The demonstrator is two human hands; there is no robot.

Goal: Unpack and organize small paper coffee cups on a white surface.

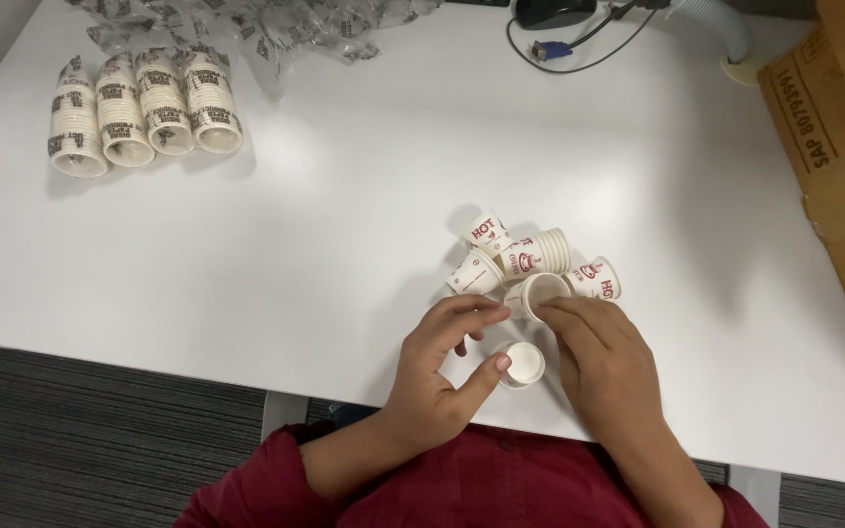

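While both hands meet near the front edge of the white table (344, 225), a small white paper cup (532, 293) lying on its side sits between their fingertips. The left hand (437, 376) curls partly closed, its index finger touching the cup's rim from nine o'clock and its thumb stretched toward a second cup. The right hand (603, 357) is loosely bent, its fingertips resting on the same cup's rim from three o'clock; whether either hand truly grips it I cannot tell. Just at six o'clock of that cup, an upright cup (523, 364) stands with its open mouth facing up, the left thumb tip touching its rim.

At twelve o'clock of the held cup, a loose heap of small cups (515, 252) with red print lies tumbled, some on their sides, touching one another. One more printed cup (599, 279) lies at two o'clock, just beside the right fingers.

Well apart, at ten o'clock, four wrapped sleeves of stacked cups (144, 112) lie side by side, open ends toward the person. Crumpled clear plastic wrap (246, 24) lies beyond them at the table's far edge. At one o'clock a dark mouse (552, 12) and a cable with a blue plug (545, 49) rest on the table, near a grey ribbed hose (726, 29). A brown cardboard box (843, 147) stands at three o'clock along the right edge. Dark red sleeves (276, 479) cover the person's forearms.
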